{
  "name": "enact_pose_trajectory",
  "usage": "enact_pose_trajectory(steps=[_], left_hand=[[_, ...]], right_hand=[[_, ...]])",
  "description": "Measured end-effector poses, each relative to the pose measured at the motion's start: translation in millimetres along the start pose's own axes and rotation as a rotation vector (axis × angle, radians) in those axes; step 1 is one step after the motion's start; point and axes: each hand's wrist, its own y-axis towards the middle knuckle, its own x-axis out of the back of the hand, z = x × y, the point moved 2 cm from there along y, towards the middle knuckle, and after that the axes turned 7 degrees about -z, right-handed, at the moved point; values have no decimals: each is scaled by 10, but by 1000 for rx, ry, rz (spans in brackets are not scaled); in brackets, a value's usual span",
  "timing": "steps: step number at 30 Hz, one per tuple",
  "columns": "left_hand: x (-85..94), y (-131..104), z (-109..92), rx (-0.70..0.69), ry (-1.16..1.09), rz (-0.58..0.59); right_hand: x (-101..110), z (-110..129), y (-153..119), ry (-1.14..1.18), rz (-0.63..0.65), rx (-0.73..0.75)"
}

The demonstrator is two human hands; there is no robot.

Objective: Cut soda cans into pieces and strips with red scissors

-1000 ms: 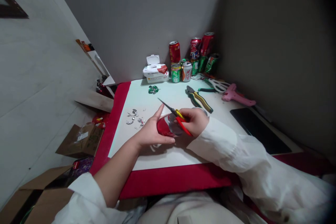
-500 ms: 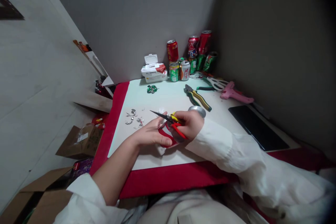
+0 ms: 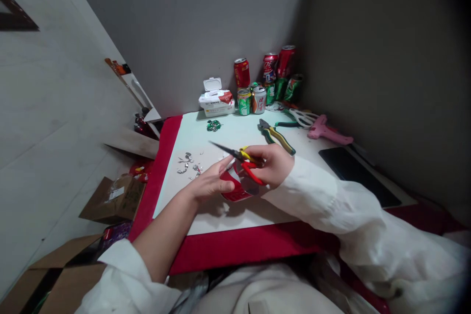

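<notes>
My left hand (image 3: pixel 213 181) holds the left side of a cut piece of red can (image 3: pixel 235 193), its thumb on the red face. My right hand (image 3: pixel 271 163) is wrapped round the red and yellow handles of needle-nose pliers (image 3: pixel 235 153). Their thin dark jaws point left, above my left fingers. The silvery inner side of the can piece shows below the handles. Left of my hands lie small silver metal scraps (image 3: pixel 186 162), and farther back a little pile of green metal pieces (image 3: pixel 214 125).
Several drink cans (image 3: pixel 259 100) stand at the back beside a wipes pack (image 3: pixel 217 103). Green-yellow pliers (image 3: pixel 276 136), a pink glue gun (image 3: pixel 329 131) and a black tablet (image 3: pixel 358 175) lie to the right. Cardboard boxes (image 3: pixel 112 200) sit left of the table.
My right hand has risen slightly with the pliers. The red can piece has turned and shows more of its printed face. My left thumb has shifted left and up.
</notes>
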Motion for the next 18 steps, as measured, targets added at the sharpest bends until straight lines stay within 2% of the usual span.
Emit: enact_pose_trajectory(steps=[2,4,9,11,18], left_hand=[[-23,-8,-42,2,80,114],[-41,-4,-73,-17,160,181],[-62,41,-13,56,205,268],[-61,52,25,68,249,254],[-28,34,107,83,285,71]], right_hand=[[-3,45,26,-106,26,108],[-31,57,33,-181,44,139],[-92,10,3,-249,27,28],[-90,-7,-4,-281,23,4],[-65,-76,9,-258,60,-41]])
